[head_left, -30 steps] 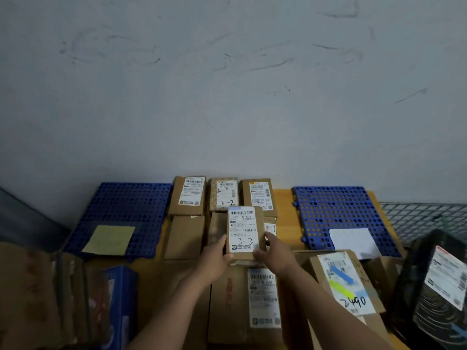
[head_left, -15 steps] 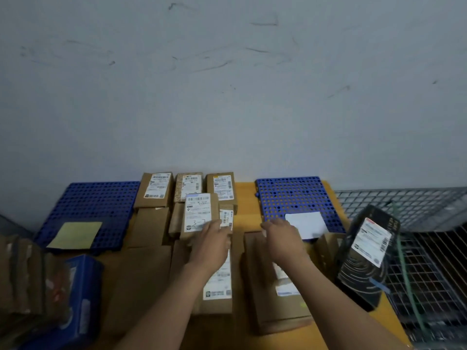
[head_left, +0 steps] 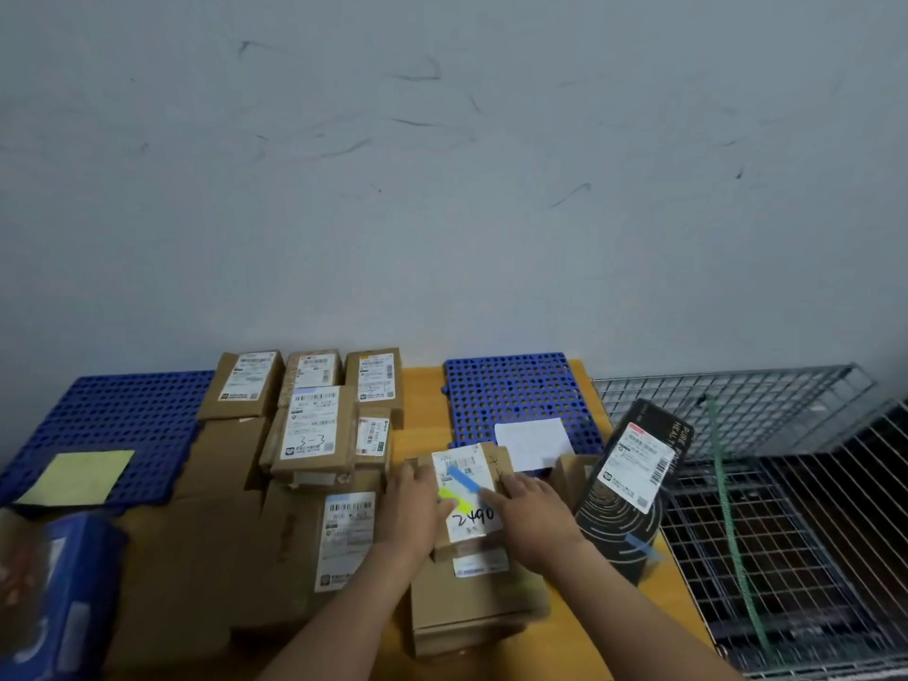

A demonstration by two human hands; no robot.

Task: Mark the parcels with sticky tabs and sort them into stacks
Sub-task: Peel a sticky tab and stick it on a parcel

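Brown cardboard, lower centre of the frame: parcel point(head_left: 474, 518) lettered 2490, seated on a larger box point(head_left: 471, 602), already bearing a blue tab point(head_left: 464, 479) and a yellow-green tab point(head_left: 453, 497) across its label. Clasped from both sides: left hand point(head_left: 410, 506) curled round the left edge, right hand point(head_left: 538, 516) cupped over the right edge with forefinger stretched toward the blue tab. Probably the taking-up of a marked parcel for sorting. Best done with both grips kept on the side walls, clear of the tabs, so as not to peel or crease them. Lift straight up before carrying, to avoid dragging the box underneath or nudging the black carton point(head_left: 634, 489) leaning just to the right. Check the written number against the stacks left of centre, where the 3-3 parcel point(head_left: 314, 430) lies, and against the blue mat point(head_left: 521, 390) behind; then set down square, label upward, edges aligned with whatever lies beneath.
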